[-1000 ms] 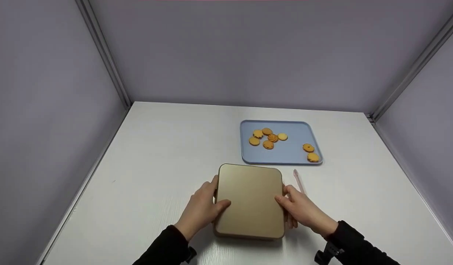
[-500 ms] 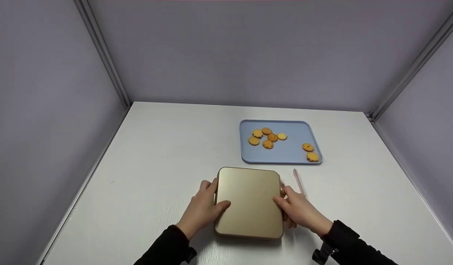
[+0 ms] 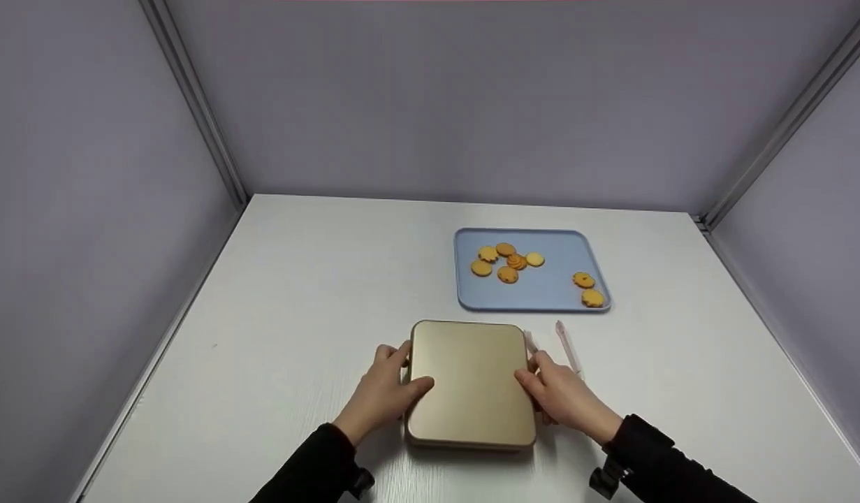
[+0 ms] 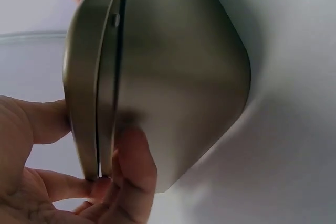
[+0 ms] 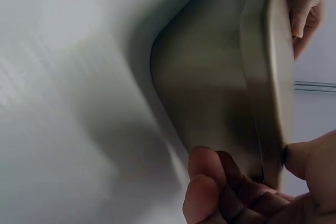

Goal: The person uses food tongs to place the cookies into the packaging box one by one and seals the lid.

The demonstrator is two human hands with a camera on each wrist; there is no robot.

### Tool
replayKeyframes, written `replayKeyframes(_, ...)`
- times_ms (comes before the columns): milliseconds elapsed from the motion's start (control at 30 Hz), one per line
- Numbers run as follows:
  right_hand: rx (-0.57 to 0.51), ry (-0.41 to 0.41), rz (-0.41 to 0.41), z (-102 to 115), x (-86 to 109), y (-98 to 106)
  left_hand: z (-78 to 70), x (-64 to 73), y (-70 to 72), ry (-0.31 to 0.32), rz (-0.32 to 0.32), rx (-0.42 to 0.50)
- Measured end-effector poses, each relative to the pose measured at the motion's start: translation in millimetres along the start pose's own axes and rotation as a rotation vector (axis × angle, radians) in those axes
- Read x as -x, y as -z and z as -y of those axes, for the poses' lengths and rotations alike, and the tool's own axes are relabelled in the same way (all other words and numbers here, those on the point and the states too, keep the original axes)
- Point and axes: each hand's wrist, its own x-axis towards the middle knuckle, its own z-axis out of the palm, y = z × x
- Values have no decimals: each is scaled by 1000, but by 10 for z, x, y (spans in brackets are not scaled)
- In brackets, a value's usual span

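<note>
A gold-coloured metal tin (image 3: 471, 384) with rounded corners and its lid on top is at the near middle of the white table. The left hand (image 3: 384, 391) grips its left side, thumb on the lid and fingers along the side. On the opposite side the right hand (image 3: 562, 392) holds the lid edge, thumb on top and fingers curled below. In the left wrist view the lid (image 4: 84, 72) meets the body (image 4: 178, 77) with a thin dark seam between. The right wrist view shows the right fingers (image 5: 205, 163) beside the tin's wall. The tin's inside is hidden.
A blue tray (image 3: 555, 244) with several cookies (image 3: 508, 274) lies beyond the tin. Just right of the tin lies a slender pale pink item (image 3: 568, 346), partly hidden by the right hand. A similar pale piece (image 3: 531, 341) shows by the tin's corner.
The lid's far edge has come down and nearer in the head view, and both hands moved slightly with it. More of the pale pink piece shows beside the tin.
</note>
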Motion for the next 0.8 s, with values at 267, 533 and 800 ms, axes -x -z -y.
replayKeyframes(267,373,123,-250,-17,-25,-59,98,-154,80,118,49,196)
replayKeyframes(533,562,526,-225,-15,54,-76,22,-349,210,80,63,125)
replayKeyframes(800,745,947,-49,-58,159,-189,39,-518,211,58,128,144)
